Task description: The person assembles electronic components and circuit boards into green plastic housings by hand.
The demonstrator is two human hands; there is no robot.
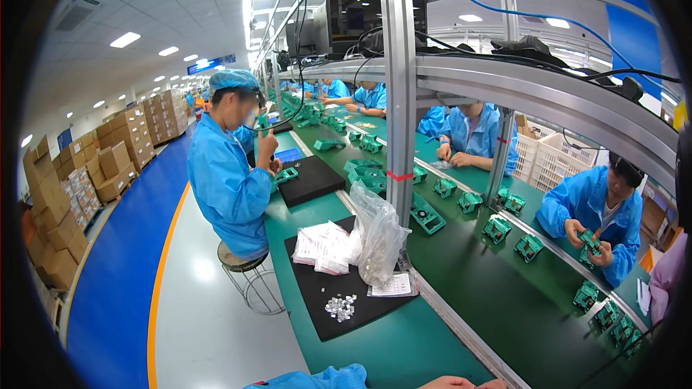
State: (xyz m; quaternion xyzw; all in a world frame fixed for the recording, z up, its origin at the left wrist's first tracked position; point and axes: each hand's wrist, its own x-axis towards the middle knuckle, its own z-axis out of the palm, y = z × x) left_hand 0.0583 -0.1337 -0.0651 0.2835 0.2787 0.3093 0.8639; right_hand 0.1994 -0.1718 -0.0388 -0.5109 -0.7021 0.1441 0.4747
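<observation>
Your station shows a black work mat (339,295) on the green bench (389,353); on it lies a small heap of pale metal parts (341,307), loose and unsorted, near the mat's front edge; behind it lie flat white packets (322,247), and just beside them a clear plastic bag (377,236) of small parts stands slumped against the aluminium post (398,86), with a printed slip (393,286) at its foot; judged from this, stock is laid out but nothing on your mat reads as assembled, so most of the work appears to remain. Green assemblies (497,229) ride the dark conveyor belt (490,281) to your right, well apart from the heap. Of your hands, only a sliver shows at the lower edge: the right hand (461,383) by a strip of its upper side, the left arm by its blue sleeve (317,378) alone; whether either hand is open or closed, or has anything in it, cannot be told; neither touches the heap. A person in blue (229,180) sits at the next mat, hands raised over their own work.
</observation>
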